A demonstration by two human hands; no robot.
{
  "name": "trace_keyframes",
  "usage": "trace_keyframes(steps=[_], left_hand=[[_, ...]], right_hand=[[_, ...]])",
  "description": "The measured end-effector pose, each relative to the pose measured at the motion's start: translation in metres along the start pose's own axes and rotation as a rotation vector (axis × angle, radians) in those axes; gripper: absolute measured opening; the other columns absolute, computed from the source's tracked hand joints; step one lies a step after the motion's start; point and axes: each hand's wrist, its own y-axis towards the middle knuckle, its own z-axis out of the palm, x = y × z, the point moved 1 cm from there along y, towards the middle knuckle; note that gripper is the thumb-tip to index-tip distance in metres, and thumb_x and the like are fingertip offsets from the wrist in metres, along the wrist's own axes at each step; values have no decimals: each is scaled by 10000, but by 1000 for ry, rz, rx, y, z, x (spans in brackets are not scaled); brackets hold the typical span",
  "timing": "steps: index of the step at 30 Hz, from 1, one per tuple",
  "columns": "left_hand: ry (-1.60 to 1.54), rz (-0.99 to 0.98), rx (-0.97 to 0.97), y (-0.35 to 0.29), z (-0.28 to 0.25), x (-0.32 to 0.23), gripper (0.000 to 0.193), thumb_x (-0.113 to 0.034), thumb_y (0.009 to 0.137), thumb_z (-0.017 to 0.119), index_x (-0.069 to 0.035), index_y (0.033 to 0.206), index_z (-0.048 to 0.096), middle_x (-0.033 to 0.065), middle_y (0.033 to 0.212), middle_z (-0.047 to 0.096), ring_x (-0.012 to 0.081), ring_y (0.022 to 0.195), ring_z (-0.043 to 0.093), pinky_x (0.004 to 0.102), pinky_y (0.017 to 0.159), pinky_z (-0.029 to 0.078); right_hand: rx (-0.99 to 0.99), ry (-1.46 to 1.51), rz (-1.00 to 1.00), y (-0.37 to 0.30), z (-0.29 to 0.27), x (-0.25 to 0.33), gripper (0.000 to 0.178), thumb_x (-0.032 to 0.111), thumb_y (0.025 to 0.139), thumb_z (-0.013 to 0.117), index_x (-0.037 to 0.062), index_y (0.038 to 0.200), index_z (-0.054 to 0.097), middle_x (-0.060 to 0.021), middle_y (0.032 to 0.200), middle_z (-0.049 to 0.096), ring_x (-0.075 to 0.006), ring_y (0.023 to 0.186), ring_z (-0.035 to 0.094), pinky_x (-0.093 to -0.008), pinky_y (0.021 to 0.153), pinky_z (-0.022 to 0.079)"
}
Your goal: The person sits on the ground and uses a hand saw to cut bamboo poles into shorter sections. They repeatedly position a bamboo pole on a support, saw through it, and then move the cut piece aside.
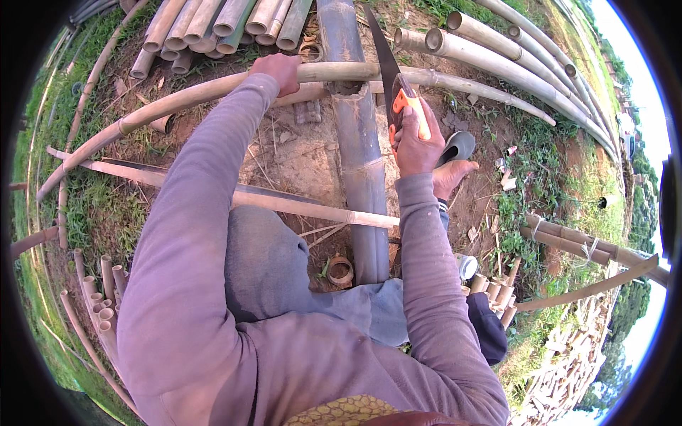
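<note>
My left hand [280, 73] is wrapped round a long bamboo pole [181, 99], which lies crosswise over a thick, dark bamboo trunk [359, 145]. In my right hand [418, 148] is the orange handle of a handsaw [386, 60]. Its dark blade points away from me and crosses the pole just right of the trunk. Whether the teeth have cut into the pole, I cannot tell. A rough-edged notch [348, 87] shows in the trunk beneath the pole.
Cut bamboo lengths [227, 25] are stacked at the far left, and longer poles [497, 60] lie far right. A split bamboo strip [284, 202] crosses nearer me. A foot [455, 176] rests by a grey slipper [460, 145]. Short bamboo pieces [497, 292] stand near right.
</note>
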Motion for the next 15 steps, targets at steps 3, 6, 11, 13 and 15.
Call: trace_keyframes(steps=[3,6,11,13,15], left_hand=[[-1,-17,-22,-13,-8,4,384,-249,919,679,-136,1286,689,162,1206,764,347,1144,731,478,997,578],[-16,-14,-15,-8,-1,6,388,-257,914,685,-139,1284,689,153,1212,764,347,1149,729,478,1000,576],[-8,-3,-9,-4,1,6,418,-284,880,720,-158,1275,664,161,1187,758,363,1120,726,495,982,578],[-16,-6,-18,-1,4,3,414,-289,883,722,-158,1271,664,157,1185,759,364,1120,726,494,985,577],[9,4,-2,-2,-1,-2,423,-295,884,723,-159,1280,661,155,1197,758,362,1135,721,493,994,574]], right_hand=[[25,-42,28,-69,-44,1,456,135,1053,678,-54,1456,577,-113,1168,716,-77,809,632,-239,652,541],[8,5,34,-153,-95,19,475,161,1071,648,-81,1467,546,-137,1193,715,-88,755,632,-244,615,533],[18,12,40,-121,-84,5,475,179,1067,664,-62,1463,558,-114,1086,740,-59,642,582,-222,539,486],[38,35,67,-44,-37,-3,438,161,1051,691,-38,1430,602,-97,1063,741,-53,660,591,-221,553,499],[19,37,46,1,-3,5,404,148,1040,704,-36,1394,637,-99,1081,740,-78,739,635,-236,624,534]])
